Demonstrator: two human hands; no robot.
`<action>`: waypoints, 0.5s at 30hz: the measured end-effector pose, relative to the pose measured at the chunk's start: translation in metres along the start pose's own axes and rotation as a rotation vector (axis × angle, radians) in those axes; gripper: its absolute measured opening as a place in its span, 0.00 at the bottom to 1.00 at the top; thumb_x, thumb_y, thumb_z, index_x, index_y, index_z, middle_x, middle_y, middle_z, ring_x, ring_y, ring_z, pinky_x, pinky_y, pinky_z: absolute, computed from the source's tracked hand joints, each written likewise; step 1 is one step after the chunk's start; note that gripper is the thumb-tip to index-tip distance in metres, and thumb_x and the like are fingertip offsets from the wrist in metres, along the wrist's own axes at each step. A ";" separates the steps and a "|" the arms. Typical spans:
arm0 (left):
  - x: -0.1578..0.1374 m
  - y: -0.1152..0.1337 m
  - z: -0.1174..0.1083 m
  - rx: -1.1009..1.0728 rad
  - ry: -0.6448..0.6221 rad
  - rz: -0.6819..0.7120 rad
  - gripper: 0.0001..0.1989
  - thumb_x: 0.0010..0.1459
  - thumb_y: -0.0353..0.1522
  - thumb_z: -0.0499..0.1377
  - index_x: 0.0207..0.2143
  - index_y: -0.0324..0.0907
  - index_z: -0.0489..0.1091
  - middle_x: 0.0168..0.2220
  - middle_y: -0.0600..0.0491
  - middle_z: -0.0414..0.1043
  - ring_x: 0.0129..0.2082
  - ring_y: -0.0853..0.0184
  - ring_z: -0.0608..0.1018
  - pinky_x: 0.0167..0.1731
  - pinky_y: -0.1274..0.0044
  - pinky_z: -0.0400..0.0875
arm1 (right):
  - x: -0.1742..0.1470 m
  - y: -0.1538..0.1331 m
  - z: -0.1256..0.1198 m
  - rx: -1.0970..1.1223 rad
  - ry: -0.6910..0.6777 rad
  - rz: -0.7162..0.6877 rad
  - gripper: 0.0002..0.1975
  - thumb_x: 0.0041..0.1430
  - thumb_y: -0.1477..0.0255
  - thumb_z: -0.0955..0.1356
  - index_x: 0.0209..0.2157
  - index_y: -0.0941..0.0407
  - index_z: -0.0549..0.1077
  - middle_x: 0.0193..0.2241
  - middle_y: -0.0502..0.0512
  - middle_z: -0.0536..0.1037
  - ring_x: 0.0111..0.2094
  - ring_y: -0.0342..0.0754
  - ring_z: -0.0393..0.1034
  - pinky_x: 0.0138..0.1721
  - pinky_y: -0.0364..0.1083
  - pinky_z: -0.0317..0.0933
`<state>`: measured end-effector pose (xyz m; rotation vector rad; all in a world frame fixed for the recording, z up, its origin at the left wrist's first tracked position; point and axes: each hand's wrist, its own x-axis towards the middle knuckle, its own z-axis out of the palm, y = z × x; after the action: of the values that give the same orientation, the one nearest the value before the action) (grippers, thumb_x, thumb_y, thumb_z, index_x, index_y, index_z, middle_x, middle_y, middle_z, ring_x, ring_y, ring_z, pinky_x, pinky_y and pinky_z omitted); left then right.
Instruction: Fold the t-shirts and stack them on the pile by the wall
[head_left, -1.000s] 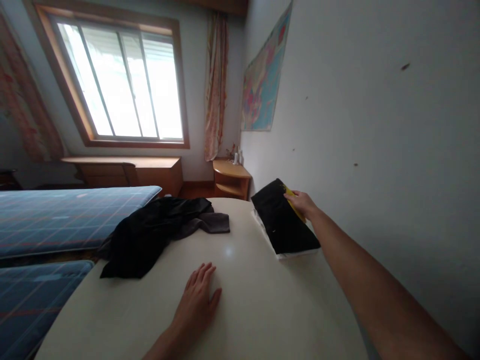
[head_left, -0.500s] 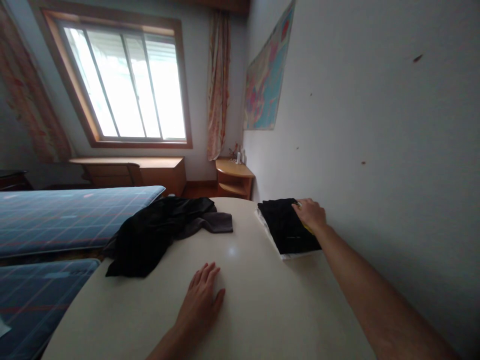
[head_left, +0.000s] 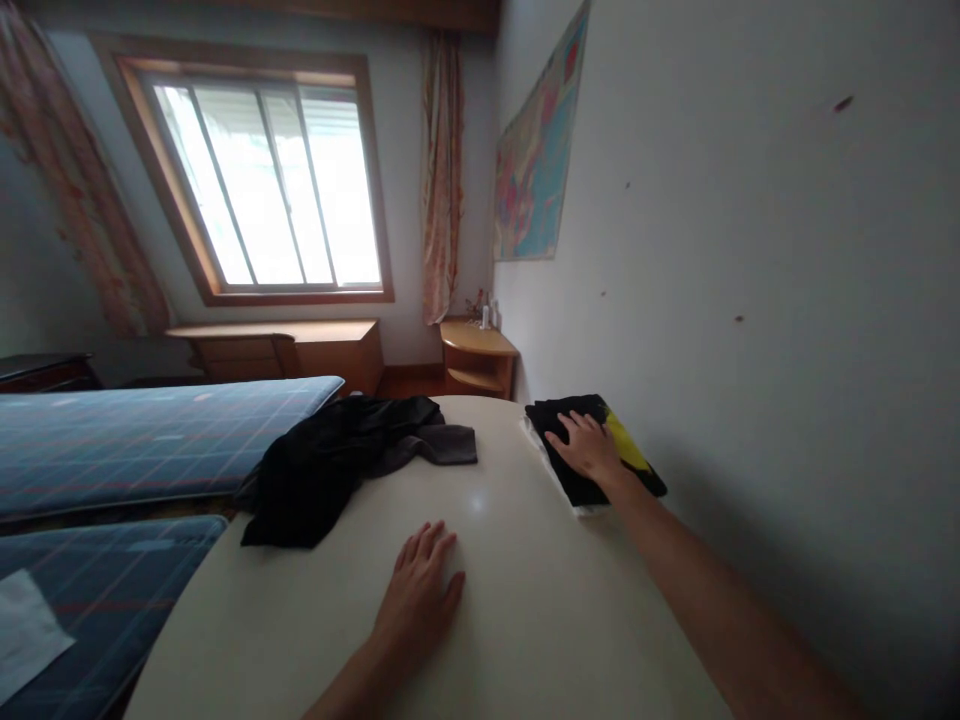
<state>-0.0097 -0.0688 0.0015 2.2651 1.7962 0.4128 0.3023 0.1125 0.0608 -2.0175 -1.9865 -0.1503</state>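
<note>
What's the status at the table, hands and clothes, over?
Right hand open, resting on folded black-and-yellow cloth. Left hand open on pale table, holding nothing. Crumpled black clothing lies left, touching neither hand.

Bright window (head_left: pixel 274 188), patterned curtains (head_left: pixel 442 190), pale walls (head_left: pixel 690 220)

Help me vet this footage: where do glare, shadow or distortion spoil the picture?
Head view throughout: the window is mostly blown out to white, its frame slanted; the table has a glare spot; the black cloth shows little detail; the wall darkens toward the lower right; the right hand on the folded clothes reads clearly.
</note>
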 end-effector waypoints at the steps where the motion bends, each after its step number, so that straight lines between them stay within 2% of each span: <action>1: 0.000 0.001 0.000 0.000 0.002 -0.003 0.26 0.62 0.37 0.50 0.61 0.40 0.65 0.67 0.45 0.58 0.68 0.55 0.57 0.67 0.59 0.52 | -0.007 -0.011 -0.001 0.015 0.016 -0.039 0.31 0.66 0.54 0.60 0.64 0.55 0.64 0.67 0.63 0.59 0.67 0.63 0.49 0.65 0.63 0.42; 5: 0.000 0.002 0.003 -0.037 0.045 -0.002 0.25 0.62 0.35 0.51 0.61 0.39 0.65 0.66 0.44 0.61 0.67 0.56 0.60 0.66 0.61 0.54 | -0.053 -0.058 0.011 0.090 0.035 -0.233 0.26 0.65 0.61 0.62 0.61 0.56 0.67 0.65 0.61 0.63 0.66 0.57 0.52 0.65 0.59 0.42; 8: 0.004 -0.008 0.000 -0.067 0.138 -0.008 0.25 0.62 0.35 0.52 0.60 0.39 0.65 0.64 0.44 0.62 0.65 0.56 0.64 0.64 0.62 0.58 | -0.092 -0.083 0.029 0.148 -0.030 -0.304 0.25 0.65 0.60 0.63 0.60 0.57 0.69 0.64 0.62 0.64 0.67 0.57 0.51 0.67 0.59 0.38; 11: 0.010 -0.036 -0.016 -0.018 0.375 -0.068 0.23 0.64 0.36 0.52 0.60 0.39 0.66 0.66 0.41 0.58 0.66 0.53 0.61 0.64 0.60 0.56 | -0.119 -0.091 0.039 0.212 -0.143 -0.297 0.27 0.67 0.59 0.61 0.61 0.57 0.68 0.65 0.63 0.63 0.67 0.56 0.51 0.66 0.58 0.41; 13: 0.013 -0.064 -0.031 0.036 0.549 -0.212 0.23 0.63 0.36 0.53 0.59 0.42 0.68 0.69 0.43 0.53 0.69 0.48 0.54 0.64 0.57 0.55 | -0.127 -0.089 0.039 0.234 -0.212 -0.291 0.27 0.67 0.58 0.60 0.62 0.57 0.67 0.66 0.62 0.61 0.67 0.56 0.51 0.66 0.57 0.42; 15: 0.014 -0.094 -0.043 0.069 0.635 -0.376 0.24 0.62 0.36 0.55 0.60 0.45 0.68 0.70 0.44 0.49 0.70 0.44 0.49 0.64 0.54 0.54 | -0.130 -0.085 0.035 0.247 -0.252 -0.287 0.27 0.67 0.59 0.60 0.63 0.57 0.66 0.66 0.61 0.60 0.67 0.56 0.51 0.66 0.56 0.42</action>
<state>-0.1075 -0.0335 0.0110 1.8851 2.4977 1.0958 0.2085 -0.0022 0.0029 -1.6591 -2.3106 0.2893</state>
